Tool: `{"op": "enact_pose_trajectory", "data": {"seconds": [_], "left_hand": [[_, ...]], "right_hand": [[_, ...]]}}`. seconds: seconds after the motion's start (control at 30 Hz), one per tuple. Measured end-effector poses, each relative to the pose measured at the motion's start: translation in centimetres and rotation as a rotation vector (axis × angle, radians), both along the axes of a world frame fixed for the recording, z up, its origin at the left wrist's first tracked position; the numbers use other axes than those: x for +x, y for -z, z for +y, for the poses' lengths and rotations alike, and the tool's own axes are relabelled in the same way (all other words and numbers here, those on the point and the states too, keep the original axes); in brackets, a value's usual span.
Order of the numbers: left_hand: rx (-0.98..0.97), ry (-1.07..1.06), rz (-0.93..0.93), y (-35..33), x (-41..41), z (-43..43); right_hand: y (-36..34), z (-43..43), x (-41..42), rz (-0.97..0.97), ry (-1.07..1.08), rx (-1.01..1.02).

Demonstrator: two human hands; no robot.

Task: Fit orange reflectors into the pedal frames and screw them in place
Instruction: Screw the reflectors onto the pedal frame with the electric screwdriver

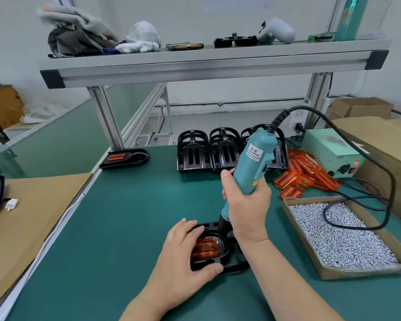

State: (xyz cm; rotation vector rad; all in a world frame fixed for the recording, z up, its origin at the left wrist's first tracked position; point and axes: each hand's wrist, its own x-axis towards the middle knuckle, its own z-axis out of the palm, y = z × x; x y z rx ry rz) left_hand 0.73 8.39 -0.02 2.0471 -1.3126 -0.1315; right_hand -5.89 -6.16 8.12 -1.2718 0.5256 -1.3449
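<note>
A black pedal frame (235,265) lies on the green mat near me, with an orange reflector (205,247) seated in it. My left hand (183,256) grips the frame's left side, thumb on the near edge and fingers over the far edge. My right hand (247,205) holds a teal electric screwdriver (252,163) tilted, with its tip down at the reflector's right end. The screw under the tip is hidden.
A cardboard tray (310,253) full of silver screws sits at right with the driver's black cable (357,228) lying across it. Loose orange reflectors (308,174) are piled behind it, beside a power supply box (331,154). Empty pedal frames (208,151) line the back; one finished pedal (125,158) lies at left.
</note>
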Motion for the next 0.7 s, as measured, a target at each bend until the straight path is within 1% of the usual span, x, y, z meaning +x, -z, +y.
{"op": "enact_pose_trajectory", "data": {"seconds": [0.5, 0.7], "left_hand": [[-0.001, 0.01, -0.027, 0.04, 0.17, -0.09], [-0.02, 0.009, -0.021, -0.03, 0.12, -0.18]], "right_hand": [[0.67, 0.45, 0.34, 0.077, -0.02, -0.058], [0.78, 0.65, 0.17, 0.059, -0.026, -0.029]]}}
